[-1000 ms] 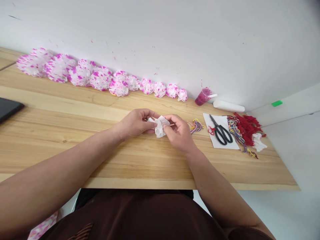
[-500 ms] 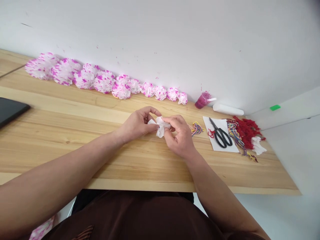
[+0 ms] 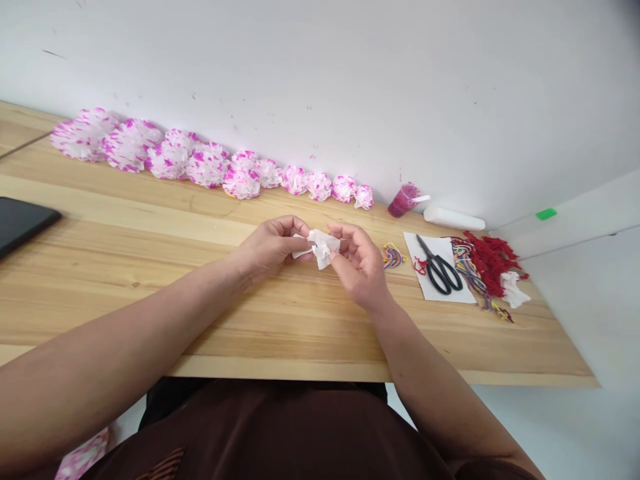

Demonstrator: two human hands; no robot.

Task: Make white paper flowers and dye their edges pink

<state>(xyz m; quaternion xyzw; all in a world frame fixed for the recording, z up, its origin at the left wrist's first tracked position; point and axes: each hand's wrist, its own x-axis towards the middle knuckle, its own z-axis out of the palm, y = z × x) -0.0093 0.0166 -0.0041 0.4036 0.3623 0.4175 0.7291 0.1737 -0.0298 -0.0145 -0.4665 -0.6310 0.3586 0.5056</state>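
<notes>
A small crumpled piece of white tissue paper is held over the table between my two hands. My left hand pinches its left side between thumb and fingers, where a small dark bit, perhaps thread, shows. My right hand has its thumb and fingertips on the right side of the paper, with the fingers curled. A small bundle of coloured threads lies just right of my right hand.
Pink-and-white paper pompoms line the wall. A cup of magenta liquid, a white roll, black-handled scissors on white paper, red yarn and crumpled white tissue lie rightward. A dark flat object lies left.
My right fingers have lifted and loosened a little from the paper, uncovering more of it. The paper looks more spread out. My left hand keeps its pinch, shifted slightly left.
</notes>
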